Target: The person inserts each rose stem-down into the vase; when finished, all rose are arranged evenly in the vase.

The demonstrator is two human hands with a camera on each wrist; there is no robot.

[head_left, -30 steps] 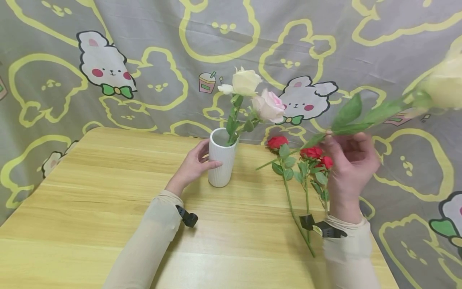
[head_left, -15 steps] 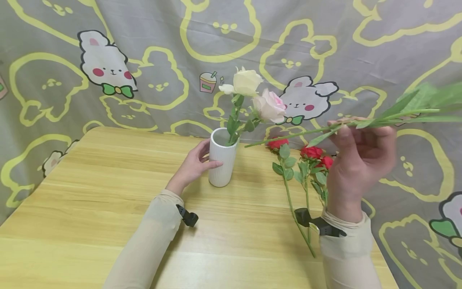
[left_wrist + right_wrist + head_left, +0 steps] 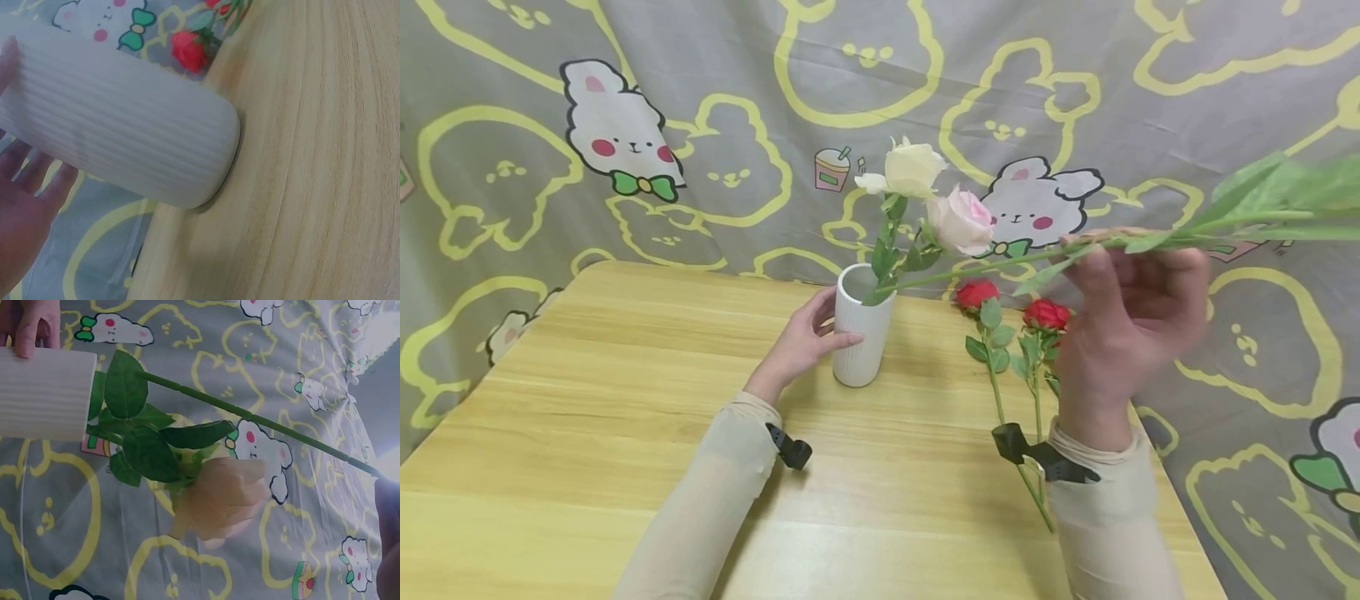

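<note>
In the head view, the left hand (image 3: 805,337) grips the white vase (image 3: 859,346), thumb and fingers curved around its wall. The right hand (image 3: 1131,317) pinches a green stem (image 3: 1000,265) between thumb and fingers. A white rose (image 3: 913,169) and a pink rose (image 3: 958,220) stand in the vase; red roses (image 3: 976,295) lie to its right.

In the left wrist view, the vase base rests on the table (image 3: 325,187).

In the right wrist view, the stem's end is beside leaves (image 3: 127,384), outside the vase mouth; from here I cannot tell the right fingers' state. The step seems to be aiming the stem; next probably calls for tilting it steeper, past these leaves.
</note>
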